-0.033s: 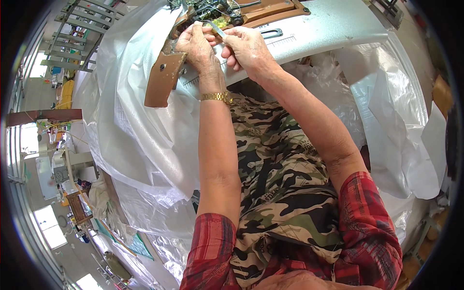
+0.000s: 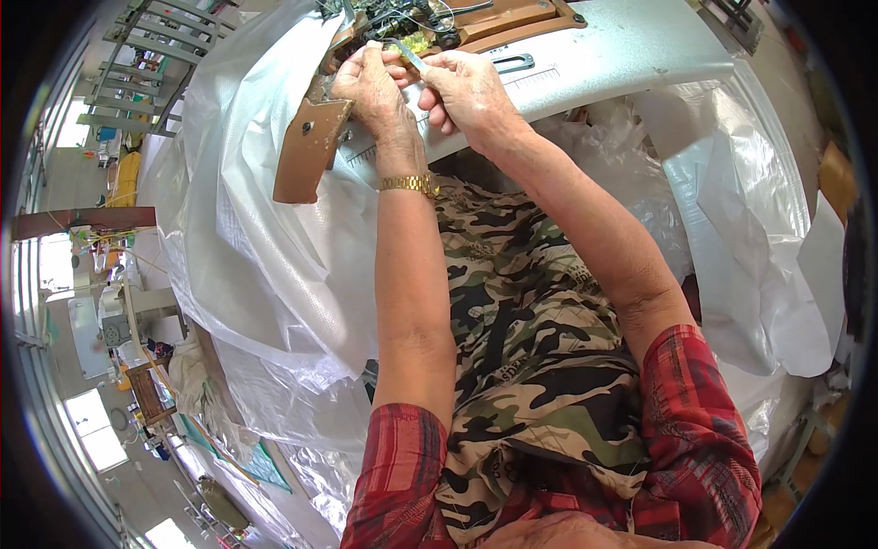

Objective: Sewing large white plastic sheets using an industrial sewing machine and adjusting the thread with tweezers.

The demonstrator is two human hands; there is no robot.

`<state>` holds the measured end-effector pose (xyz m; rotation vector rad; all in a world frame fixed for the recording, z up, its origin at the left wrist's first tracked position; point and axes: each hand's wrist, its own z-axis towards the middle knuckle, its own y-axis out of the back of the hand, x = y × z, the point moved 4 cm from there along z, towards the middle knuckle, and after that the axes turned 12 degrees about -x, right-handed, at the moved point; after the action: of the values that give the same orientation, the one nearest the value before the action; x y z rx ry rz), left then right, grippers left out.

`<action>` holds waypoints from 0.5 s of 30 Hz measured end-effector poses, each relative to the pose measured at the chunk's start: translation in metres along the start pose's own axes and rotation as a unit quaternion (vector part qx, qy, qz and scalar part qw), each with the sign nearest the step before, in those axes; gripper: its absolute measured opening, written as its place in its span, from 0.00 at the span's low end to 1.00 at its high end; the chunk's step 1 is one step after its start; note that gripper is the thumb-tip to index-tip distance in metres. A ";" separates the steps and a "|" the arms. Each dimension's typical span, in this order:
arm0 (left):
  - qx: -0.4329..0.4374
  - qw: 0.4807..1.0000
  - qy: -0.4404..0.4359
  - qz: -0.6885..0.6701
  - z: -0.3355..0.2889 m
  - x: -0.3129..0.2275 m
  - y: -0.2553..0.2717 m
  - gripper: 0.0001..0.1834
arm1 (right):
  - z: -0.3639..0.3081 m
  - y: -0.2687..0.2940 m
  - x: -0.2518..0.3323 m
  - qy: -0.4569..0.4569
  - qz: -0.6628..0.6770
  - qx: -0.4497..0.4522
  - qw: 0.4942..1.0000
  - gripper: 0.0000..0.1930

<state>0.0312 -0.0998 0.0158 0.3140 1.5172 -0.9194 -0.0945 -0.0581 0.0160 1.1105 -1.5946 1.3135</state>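
Both my hands work close together at the far edge of a pale work surface [image 2: 631, 55] that carries ruler-like marks. My right hand [image 2: 471, 96] is closed on a thin, flat metal tool that looks like tweezers [image 2: 411, 56], its tip pointing left toward my other hand. My left hand [image 2: 370, 91] pinches thumb against fingers beside that tip; whatever lies between them is too small to make out. Just beyond the fingers is a cluster of dark machine parts [image 2: 366, 20] with yellow fuzzy bits [image 2: 417, 42]. A brown metal piece [image 2: 309, 151] with a bolt stands left of my left wrist.
White plastic sheeting [image 2: 247, 201] drapes down the left side, and clear plastic [image 2: 631, 165] hangs under the surface to the right. A slotted metal plate [image 2: 514, 64] lies right of my right hand. A metal rack [image 2: 151, 64] stands at the far left.
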 end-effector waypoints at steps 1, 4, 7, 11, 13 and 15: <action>0.000 1.000 -0.002 0.001 0.000 0.000 0.001 0.09 | 0.000 0.000 0.000 -0.001 0.002 -0.004 1.000 0.09; -0.004 1.000 -0.004 0.009 -0.002 -0.001 0.002 0.09 | 0.001 -0.002 0.000 -0.004 0.005 -0.010 1.000 0.10; -0.012 1.000 0.001 0.016 -0.002 -0.001 0.002 0.10 | 0.004 -0.004 -0.002 0.005 -0.011 -0.007 1.000 0.10; -0.021 0.999 0.014 0.025 0.000 0.001 0.005 0.10 | 0.003 -0.006 -0.003 0.025 -0.026 -0.017 0.999 0.10; -0.015 1.000 0.016 0.022 -0.002 -0.002 0.002 0.10 | 0.003 -0.005 -0.001 0.038 -0.028 -0.019 0.999 0.11; -0.011 1.000 0.016 0.022 -0.003 -0.003 0.001 0.10 | 0.003 -0.005 0.000 0.048 -0.027 -0.018 0.998 0.11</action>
<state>0.0303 -0.0966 0.0186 0.3464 1.5439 -0.8660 -0.0902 -0.0616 0.0170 1.0462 -1.5033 1.2795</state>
